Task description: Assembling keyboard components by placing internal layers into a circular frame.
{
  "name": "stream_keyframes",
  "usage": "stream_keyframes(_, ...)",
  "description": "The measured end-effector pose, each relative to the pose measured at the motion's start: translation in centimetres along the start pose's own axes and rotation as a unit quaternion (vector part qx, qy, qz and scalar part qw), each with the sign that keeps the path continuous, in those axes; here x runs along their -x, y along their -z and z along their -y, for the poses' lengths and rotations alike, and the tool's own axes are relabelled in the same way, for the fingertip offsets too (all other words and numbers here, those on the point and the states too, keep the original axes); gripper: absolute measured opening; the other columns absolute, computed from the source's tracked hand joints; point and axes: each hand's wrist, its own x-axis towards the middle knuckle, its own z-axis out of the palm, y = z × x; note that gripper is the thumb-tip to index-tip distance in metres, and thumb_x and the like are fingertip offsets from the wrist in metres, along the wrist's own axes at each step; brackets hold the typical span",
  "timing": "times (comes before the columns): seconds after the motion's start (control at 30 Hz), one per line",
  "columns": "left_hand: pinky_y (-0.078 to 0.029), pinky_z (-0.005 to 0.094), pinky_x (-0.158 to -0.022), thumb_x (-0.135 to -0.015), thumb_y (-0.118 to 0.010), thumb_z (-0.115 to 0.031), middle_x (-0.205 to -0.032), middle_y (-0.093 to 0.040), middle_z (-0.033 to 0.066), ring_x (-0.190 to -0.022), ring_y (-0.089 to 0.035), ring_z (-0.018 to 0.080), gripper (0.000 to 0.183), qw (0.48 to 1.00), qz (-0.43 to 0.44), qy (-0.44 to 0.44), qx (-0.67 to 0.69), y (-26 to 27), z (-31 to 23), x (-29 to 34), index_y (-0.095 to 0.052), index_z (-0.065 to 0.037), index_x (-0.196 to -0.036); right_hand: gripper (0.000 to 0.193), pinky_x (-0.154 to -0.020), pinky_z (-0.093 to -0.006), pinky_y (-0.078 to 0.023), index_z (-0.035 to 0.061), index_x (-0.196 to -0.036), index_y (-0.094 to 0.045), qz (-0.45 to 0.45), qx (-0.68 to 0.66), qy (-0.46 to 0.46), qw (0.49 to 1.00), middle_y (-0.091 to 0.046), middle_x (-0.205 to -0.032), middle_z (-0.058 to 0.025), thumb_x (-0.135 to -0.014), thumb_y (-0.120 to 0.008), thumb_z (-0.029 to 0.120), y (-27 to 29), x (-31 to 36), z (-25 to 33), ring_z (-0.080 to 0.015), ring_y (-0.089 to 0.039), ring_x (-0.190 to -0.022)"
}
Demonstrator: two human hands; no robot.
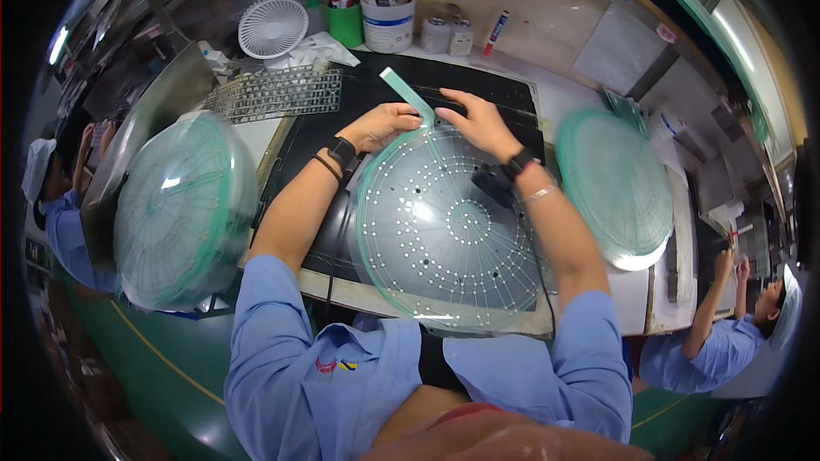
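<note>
A round clear plastic sheet (pixel 410 230) with green radiating lines and rings of white dots lies in front of me on a black mat. From its far edge a green strip (pixel 405 92) with a white end sticks out toward the upper left. My left hand (pixel 382 126) is closed at the base of this strip, its fingertips pinching the sheet's far edge. My right hand (pixel 480 125) is on the other side of the strip. Its thumb and forefinger are spread, with the thumb tip beside or touching the strip's base; its curled lower fingers are partly hidden.
Stacks of similar round sheets stand left (pixel 175 213) and right (pixel 613 188). Behind are a metal mesh rack (pixel 278 92), a white fan (pixel 272 27), a green pen cup (pixel 345 26), a white tub (pixel 389 27), jars (pixel 436 34) and a marker (pixel 496 32). People work at both sides.
</note>
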Motion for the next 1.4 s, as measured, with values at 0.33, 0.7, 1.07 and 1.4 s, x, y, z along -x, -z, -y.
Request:
stream_keyframes(0.33,-0.055,0.0277,-0.075,-0.088,-0.059,-0.016,-0.09,-0.061,0.009,-0.081,-0.063,0.0167,0.018,0.956,-0.245,-0.147,0.063,5.5,-0.8,-0.1,-0.059,0.0,-0.094,0.036,-0.06,-0.0303,-0.045,0.0104,-0.112,-0.062,0.034,-0.063,-0.089,0.993,-0.063,-0.078,-0.0103,-0.078,-0.066,0.02,-7.6,-2.8,-1.5,-0.0182,-0.057,-0.061)
stream_keyframes(0.7,-0.056,0.0274,-0.072,-0.085,-0.061,-0.012,-0.086,-0.061,0.0118,-0.079,-0.064,0.0181,0.017,0.969,-0.225,-0.09,0.043,4.8,-1.2,-0.4,-0.058,0.004,-0.089,0.044,-0.066,-0.0287,-0.045,0.0119,-0.121,-0.056,0.029,-0.06,-0.033,0.997,-0.063,-0.083,-0.009,-0.079,-0.065,0.017,-8.1,-3.2,-2.8,-0.0161,-0.058,-0.069)
stream_keyframes(1.07,-0.056,0.0256,-0.067,-0.088,-0.059,-0.023,-0.085,-0.062,0.015,-0.073,-0.065,0.0182,0.03,0.957,-0.242,-0.146,0.071,4.1,-0.8,-0.5,-0.057,0.006,-0.091,0.011,-0.074,-0.0216,-0.046,-0.0001,-0.083,-0.068,0.036,-0.321,-0.078,0.943,-0.064,-0.101,-0.0093,-0.079,-0.058,-0.003,-7.0,-2.9,-2.4,-0.0097,-0.058,-0.083)
stream_keyframes(1.4,-0.055,0.0222,-0.065,-0.086,-0.062,-0.02,-0.079,-0.064,0.0112,-0.068,-0.064,0.0138,0.023,0.951,-0.246,-0.185,0.014,4.1,-0.7,-0.7,-0.06,0.003,-0.084,0.015,-0.076,-0.0239,-0.045,0.0,-0.077,-0.069,0.065,-0.253,-0.023,0.965,-0.063,-0.107,-0.012,-0.075,-0.055,-0.004,-6.6,-2.7,-3.6,-0.0146,-0.06,-0.085)
